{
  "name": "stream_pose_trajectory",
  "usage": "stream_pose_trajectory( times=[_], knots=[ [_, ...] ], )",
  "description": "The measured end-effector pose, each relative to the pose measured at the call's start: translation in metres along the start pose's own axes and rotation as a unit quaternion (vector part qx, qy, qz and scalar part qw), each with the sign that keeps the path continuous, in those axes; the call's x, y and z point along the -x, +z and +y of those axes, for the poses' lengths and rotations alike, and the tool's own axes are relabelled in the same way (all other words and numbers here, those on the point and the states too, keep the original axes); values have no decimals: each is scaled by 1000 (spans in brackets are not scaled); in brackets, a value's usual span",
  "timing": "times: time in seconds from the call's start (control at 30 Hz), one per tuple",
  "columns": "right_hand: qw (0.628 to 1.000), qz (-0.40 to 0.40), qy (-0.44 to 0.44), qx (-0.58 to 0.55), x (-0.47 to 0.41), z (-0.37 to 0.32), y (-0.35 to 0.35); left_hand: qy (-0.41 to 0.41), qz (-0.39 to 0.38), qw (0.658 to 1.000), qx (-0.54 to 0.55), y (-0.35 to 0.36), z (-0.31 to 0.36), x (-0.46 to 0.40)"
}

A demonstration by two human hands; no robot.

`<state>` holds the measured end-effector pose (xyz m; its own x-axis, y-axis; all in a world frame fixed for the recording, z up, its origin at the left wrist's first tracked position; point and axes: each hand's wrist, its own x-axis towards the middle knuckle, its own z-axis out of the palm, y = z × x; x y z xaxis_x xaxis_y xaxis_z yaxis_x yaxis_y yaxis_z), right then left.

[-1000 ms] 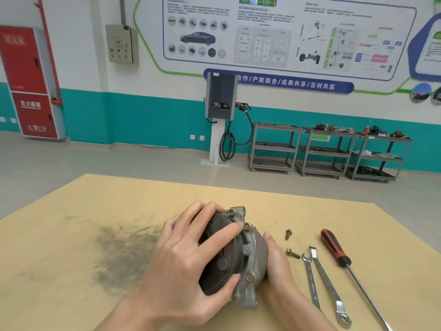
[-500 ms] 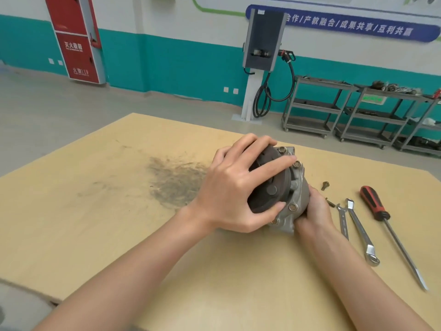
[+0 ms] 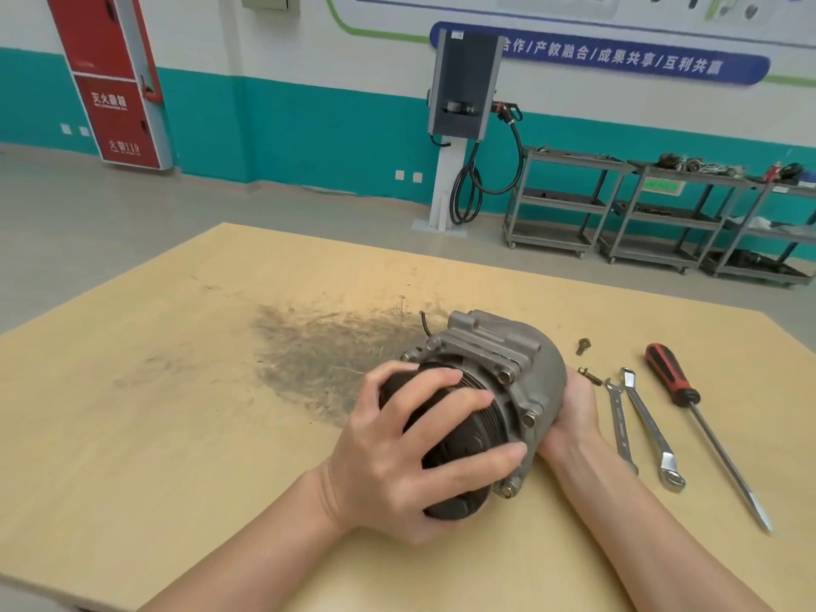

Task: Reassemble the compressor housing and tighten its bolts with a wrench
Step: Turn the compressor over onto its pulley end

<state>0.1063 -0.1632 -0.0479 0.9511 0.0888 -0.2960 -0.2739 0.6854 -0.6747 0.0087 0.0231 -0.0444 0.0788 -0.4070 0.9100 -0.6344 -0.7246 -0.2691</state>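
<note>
Left hand (image 3: 397, 457), nearest the camera, grips the compressor's (image 3: 490, 390) dark pulley (image 3: 446, 439), fingers spread and curled over its face and grooved rim. Right hand (image 3: 574, 413) cups the far end of the grey housing (image 3: 525, 368) from behind; only its heel and wrist show, so I cannot tell how its fingers lie.

Compared with half a second ago, the compressor has been rolled and tipped. Earlier the pulley stood nearly upright, facing left, with the housing mostly hidden behind the left hand. Now the unit lies on its side on the table (image 3: 132, 435), pulley toward the person, ribbed housing top turned up and plainly visible. Several bolts (image 3: 528, 419) sit in the flange holes around the joint; whether they are tight cannot be told.

My reading: the halves are mated and the person is turning the unit to check or reach the flange bolts. Tightening is not yet begun, since no tool is in hand.

Just right of the right hand lie two loose bolts (image 3: 583, 346), likely yet to be fitted. Beyond them lie two wrenches (image 3: 649, 428) side by side, then a red-handled screwdriver (image 3: 675, 377). Left of the compressor, a dark greasy smudge (image 3: 322, 355) marks the tabletop.
</note>
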Motion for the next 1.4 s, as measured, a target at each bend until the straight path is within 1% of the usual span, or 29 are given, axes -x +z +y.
stream_pose_trajectory(
  times=[0.07, 0.23, 0.43, 0.63, 0.8, 0.97, 1.17, 1.27, 1.4],
  knots=[
    [1000, 0, -11, -15, -4, 1, -1, 9, 8, 1000, -8, 4, -3, 5],
    [997, 32, -52, -41, -11, 2, -2, 35, 12, 999, -19, 14, -15, 13],
    [995, 35, -85, -44, -11, 3, -3, 49, 21, 998, -14, 22, -25, 18],
    [993, 29, -99, -57, -8, 3, -5, 75, 23, 997, -19, 26, -27, 23],
    [991, 41, -110, -63, -1, 5, -1, 74, 13, 997, -11, 23, -30, 24],
    [994, 42, -94, -42, 4, 3, -1, 69, -18, 997, 0, 16, -28, 29],
    [994, 72, -76, 1, 12, 0, 0, 23, -55, 997, 53, 1, -20, 25],
    [993, 90, -69, 25, 16, -1, 1, -59, -76, 993, 74, -11, -9, 21],
    [993, 91, -72, 29, 20, 0, 2, -177, -113, 976, 54, -17, 7, 8]
  ],
)
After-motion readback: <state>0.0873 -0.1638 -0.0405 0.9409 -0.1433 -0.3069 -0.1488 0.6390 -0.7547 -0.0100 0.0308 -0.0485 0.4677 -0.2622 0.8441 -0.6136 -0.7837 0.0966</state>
